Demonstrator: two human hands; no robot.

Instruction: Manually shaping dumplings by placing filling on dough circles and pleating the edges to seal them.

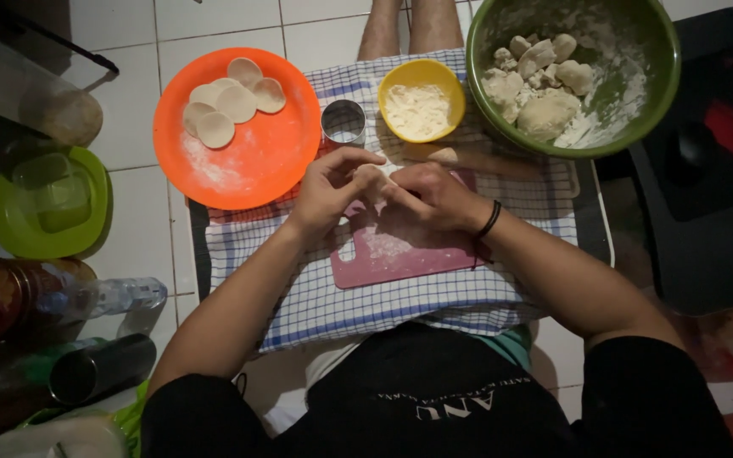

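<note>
Pale dough, one small soft piece of it [375, 176], sits between the two hands above the pink plastic cutting board [400, 254]. The left hand [330, 188] curls its fingers over the piece from one side, and the right hand [431, 195], with a black band at the wrist, presses it from the other side; both are closed around the dough in a pinching grasp, so most of the piece is hidden. The board has white flour on it, probably so that dough does not stick.

Under the board lies a blue and white checked cloth [383, 305], which covers a low surface over the white tiled floor. Just beyond the hands stands a small round metal cutter ring [344, 124], close enough to take quickly. Beside it is a yellow round bowl with flour [422, 99], and a wooden rolling pin [485, 159] lies across the cloth behind the right hand (it is partly hidden).

On the left, an orange round plastic plate [237, 127] carries several flat round dough discs [231, 103], overlapping each other on a dusting of flour. On the right, a large green bowl [572, 75] holds rough lumps of dough and loose flour, near the right arm. A green lidded container [51, 202] and some bottles rest further left on the floor.
</note>
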